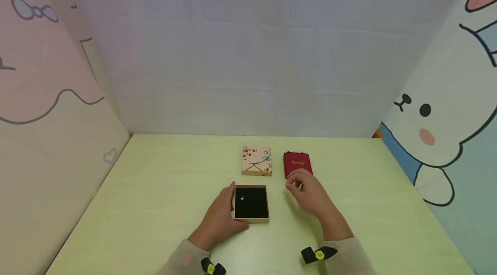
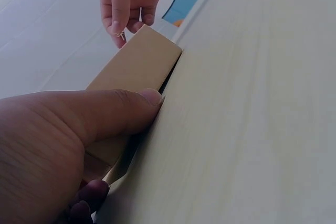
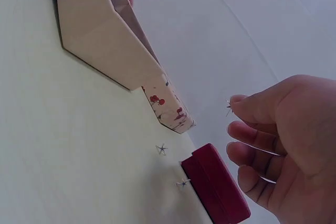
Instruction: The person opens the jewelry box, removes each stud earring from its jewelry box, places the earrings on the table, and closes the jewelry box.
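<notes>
My left hand (image 1: pixel 219 217) grips the open cardboard box (image 1: pixel 251 220) by its left side and near edge. In the left wrist view, the thumb (image 2: pixel 121 109) lies along the box wall. A black insert (image 1: pixel 254 206) fills the box, with a small star-shaped piece (image 1: pixel 242 198) at its upper left. My right hand (image 1: pixel 308 193) is raised to the right of the box, pinching another small star-shaped piece (image 3: pixel 229 108) between thumb and fingertip. Two similar star-shaped pieces, one (image 3: pixel 161 149) nearer the box and one (image 3: pixel 182 183) nearer the red case, sit on the table.
Behind the box lies a floral-patterned lid (image 1: pixel 256 160). A dark red case (image 1: pixel 297 163) with gold lettering is to its right, partly behind my right hand. The pale yellow-green table (image 1: pixel 155 189) meets a white back wall (image 1: pixel 248 72) and cartoon-printed side panels.
</notes>
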Demonstrator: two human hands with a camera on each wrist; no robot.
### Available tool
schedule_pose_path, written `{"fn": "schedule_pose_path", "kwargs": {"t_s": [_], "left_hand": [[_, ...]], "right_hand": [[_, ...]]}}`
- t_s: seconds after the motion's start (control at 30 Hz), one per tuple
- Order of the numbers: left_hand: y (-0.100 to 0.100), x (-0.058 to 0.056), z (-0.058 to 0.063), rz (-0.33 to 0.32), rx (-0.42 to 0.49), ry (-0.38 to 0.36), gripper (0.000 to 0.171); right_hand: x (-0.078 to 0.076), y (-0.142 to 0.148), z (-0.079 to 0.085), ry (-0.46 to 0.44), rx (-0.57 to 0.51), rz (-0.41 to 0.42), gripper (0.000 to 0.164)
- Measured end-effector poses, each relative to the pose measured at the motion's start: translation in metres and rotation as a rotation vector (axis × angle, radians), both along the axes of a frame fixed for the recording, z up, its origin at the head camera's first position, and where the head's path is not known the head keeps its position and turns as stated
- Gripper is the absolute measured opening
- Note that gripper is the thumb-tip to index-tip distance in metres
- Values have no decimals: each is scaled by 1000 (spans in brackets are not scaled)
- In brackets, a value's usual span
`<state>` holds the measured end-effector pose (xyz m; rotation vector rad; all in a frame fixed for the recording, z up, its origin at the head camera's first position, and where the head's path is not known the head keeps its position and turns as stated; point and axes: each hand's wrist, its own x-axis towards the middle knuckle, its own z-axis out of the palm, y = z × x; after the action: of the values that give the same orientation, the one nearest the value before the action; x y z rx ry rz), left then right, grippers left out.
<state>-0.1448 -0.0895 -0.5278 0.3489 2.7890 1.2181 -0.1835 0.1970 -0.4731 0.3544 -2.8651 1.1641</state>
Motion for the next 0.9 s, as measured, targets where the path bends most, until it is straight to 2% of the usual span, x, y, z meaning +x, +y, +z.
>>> {"fn": "schedule_pose_path", "kwargs": {"t_s": [0.27, 0.6, 0.9], "left_hand": [[-1, -1, -2, -2, -3, 1, 125], [-1, -1, -2, -4, 8, -8, 125], [0, -1, -2, 0, 11, -5, 125]], "right_hand": [[-1, 12, 1, 7, 47, -13, 6], [0, 16, -2, -142, 151, -57, 5], [-2, 18, -8, -171, 187, -60, 5]]}}
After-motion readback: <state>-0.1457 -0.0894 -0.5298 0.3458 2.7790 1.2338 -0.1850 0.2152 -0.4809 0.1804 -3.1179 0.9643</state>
